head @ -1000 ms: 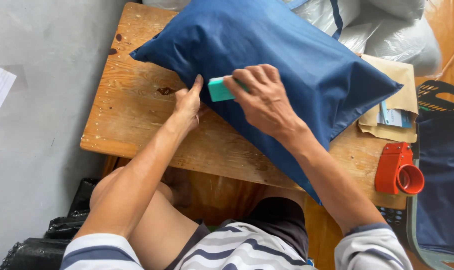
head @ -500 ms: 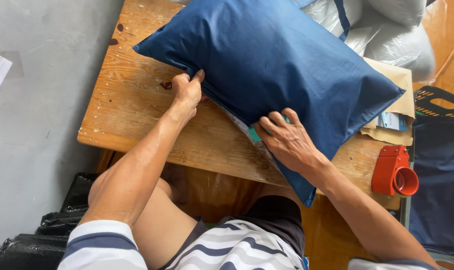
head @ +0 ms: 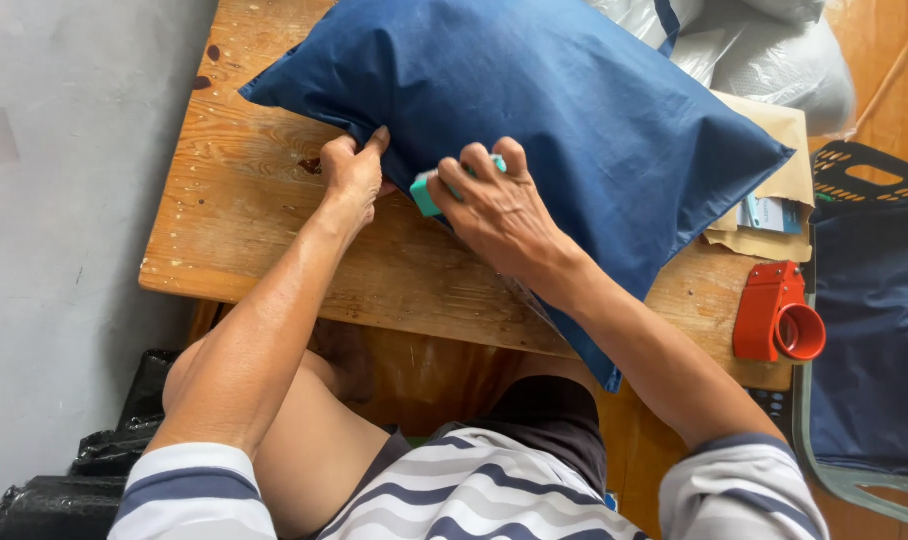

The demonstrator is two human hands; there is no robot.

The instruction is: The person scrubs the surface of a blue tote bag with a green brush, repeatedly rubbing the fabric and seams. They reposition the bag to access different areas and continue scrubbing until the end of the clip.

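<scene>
Two hands at pillow (head: 534,110) edge: left hand (head: 352,175) pinches fabric; right hand (head: 494,205) clenches teal tool (head: 426,192), which may snag the cloth.

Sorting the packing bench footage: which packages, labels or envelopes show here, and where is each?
Blue pillow-shaped package: on the wooden table, under both hands.
Brown paper envelopes: flat, at the table's right edge, partly under the package.
Small pale blue label or card: rectangular, lying on the envelopes.
White plastic bags: top right, crumpled.
</scene>
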